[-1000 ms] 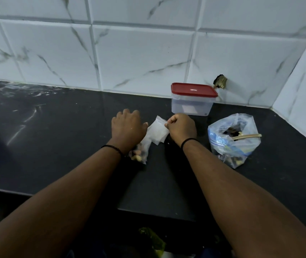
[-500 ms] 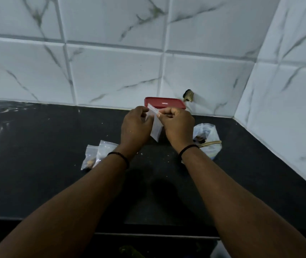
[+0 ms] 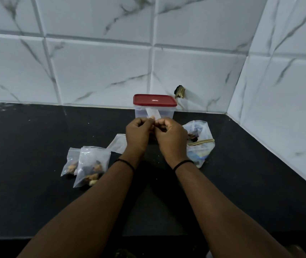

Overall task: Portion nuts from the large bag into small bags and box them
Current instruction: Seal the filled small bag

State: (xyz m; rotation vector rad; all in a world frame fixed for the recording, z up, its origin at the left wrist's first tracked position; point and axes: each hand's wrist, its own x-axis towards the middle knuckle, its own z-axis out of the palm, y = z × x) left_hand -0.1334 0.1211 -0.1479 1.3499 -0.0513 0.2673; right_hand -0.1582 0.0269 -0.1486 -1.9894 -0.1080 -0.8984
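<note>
The left hand [image 3: 137, 134] and right hand [image 3: 170, 138] hide most of the small clear plastic bag [image 3: 153, 113] they pinch, the empty flat bag [image 3: 118, 143] behind them, and the clear red-lidded box's [image 3: 155, 107] base

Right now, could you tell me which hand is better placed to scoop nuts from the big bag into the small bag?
Probably the right hand. It sits right beside the big bag and its wooden scoop. The left hand is farther away and can keep pinching the small bag.
</note>
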